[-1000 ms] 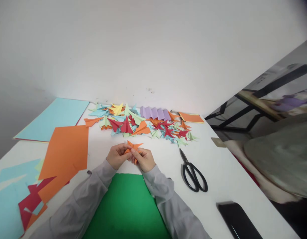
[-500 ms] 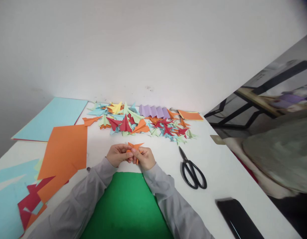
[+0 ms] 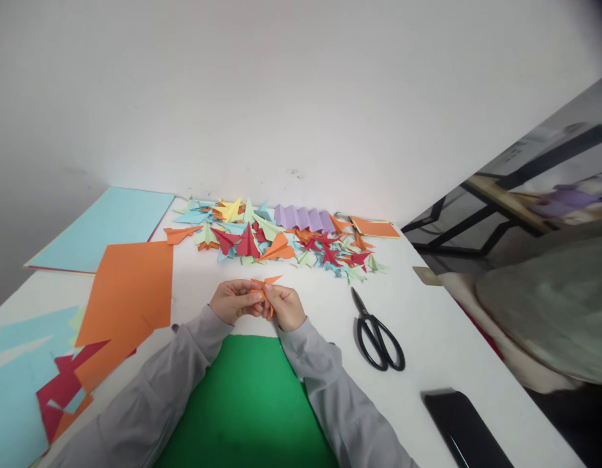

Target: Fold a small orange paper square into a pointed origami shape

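A white bench [image 3: 428, 325] against a bare white wall carries a heap of folded paper planes [image 3: 276, 244], black scissors [image 3: 376, 331], and sheets of orange paper [image 3: 125, 292] and green paper [image 3: 247, 403]. Above the green sheet's far edge, the left hand [image 3: 233, 301] and right hand [image 3: 285, 307] both pinch a small orange paper figure [image 3: 264, 286], grip closed on its folds. The work appears to be mid-fold; the coming crease calls for firm, even fingertip pressure.
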A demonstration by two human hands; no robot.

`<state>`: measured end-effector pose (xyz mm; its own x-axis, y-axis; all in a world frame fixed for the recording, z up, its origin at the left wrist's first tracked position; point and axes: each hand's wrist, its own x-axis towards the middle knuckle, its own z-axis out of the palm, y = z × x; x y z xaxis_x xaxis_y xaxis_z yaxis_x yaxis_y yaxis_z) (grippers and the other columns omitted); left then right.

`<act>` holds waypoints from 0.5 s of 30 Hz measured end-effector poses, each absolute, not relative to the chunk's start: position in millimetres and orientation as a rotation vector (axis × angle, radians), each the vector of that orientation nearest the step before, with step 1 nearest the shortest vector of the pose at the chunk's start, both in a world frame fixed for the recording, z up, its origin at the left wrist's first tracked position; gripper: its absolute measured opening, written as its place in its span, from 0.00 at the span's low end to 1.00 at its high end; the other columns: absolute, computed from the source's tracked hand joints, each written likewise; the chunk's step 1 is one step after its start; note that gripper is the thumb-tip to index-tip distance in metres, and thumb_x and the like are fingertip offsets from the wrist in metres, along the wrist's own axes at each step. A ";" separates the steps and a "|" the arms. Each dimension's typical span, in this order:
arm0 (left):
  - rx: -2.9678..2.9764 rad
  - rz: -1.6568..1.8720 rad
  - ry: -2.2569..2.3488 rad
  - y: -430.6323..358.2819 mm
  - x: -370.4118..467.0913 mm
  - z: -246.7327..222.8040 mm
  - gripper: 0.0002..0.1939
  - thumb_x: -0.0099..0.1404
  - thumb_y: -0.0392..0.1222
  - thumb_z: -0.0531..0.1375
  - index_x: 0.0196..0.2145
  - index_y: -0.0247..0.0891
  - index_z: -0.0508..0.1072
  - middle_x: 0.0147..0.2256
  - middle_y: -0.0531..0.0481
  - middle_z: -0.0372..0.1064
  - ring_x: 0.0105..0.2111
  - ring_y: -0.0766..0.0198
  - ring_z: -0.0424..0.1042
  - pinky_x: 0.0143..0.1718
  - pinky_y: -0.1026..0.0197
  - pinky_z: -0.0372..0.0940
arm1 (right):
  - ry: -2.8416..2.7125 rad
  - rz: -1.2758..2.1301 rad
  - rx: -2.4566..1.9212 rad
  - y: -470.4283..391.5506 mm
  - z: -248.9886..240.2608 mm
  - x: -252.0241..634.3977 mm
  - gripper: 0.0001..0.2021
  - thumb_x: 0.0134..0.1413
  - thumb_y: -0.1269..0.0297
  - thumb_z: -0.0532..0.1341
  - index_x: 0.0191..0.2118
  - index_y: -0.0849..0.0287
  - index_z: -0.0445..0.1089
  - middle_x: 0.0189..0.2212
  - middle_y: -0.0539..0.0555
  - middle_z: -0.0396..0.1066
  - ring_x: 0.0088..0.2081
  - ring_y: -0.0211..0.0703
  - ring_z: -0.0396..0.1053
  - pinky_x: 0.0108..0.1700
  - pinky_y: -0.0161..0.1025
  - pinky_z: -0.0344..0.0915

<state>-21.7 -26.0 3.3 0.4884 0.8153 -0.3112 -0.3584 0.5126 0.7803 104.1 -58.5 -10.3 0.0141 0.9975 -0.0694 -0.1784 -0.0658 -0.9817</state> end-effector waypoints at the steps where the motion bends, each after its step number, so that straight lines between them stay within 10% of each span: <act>1: 0.706 0.792 0.747 -26.1 -21.6 3.4 0.19 0.32 0.40 0.71 0.24 0.31 0.74 0.15 0.50 0.70 0.14 0.68 0.68 0.15 0.68 0.64 | -1.036 1.309 -1.134 -58.7 -10.2 104.4 0.25 0.42 0.42 0.57 0.12 0.60 0.63 0.07 0.47 0.61 0.10 0.30 0.54 0.13 0.31 0.50; 15: 0.727 0.942 0.796 -27.1 -19.6 6.1 0.17 0.32 0.39 0.71 0.23 0.31 0.72 0.14 0.52 0.68 0.14 0.68 0.66 0.15 0.66 0.62 | -0.899 1.339 -1.095 -55.4 -14.8 102.4 0.29 0.45 0.39 0.52 0.11 0.61 0.63 0.07 0.50 0.61 0.10 0.32 0.56 0.12 0.32 0.50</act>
<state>-19.6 -27.1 6.1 0.3605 0.8951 -0.2626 -0.4083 0.4045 0.8183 102.4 -55.4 -14.8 0.0628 0.9930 -0.1000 -0.2836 -0.0783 -0.9557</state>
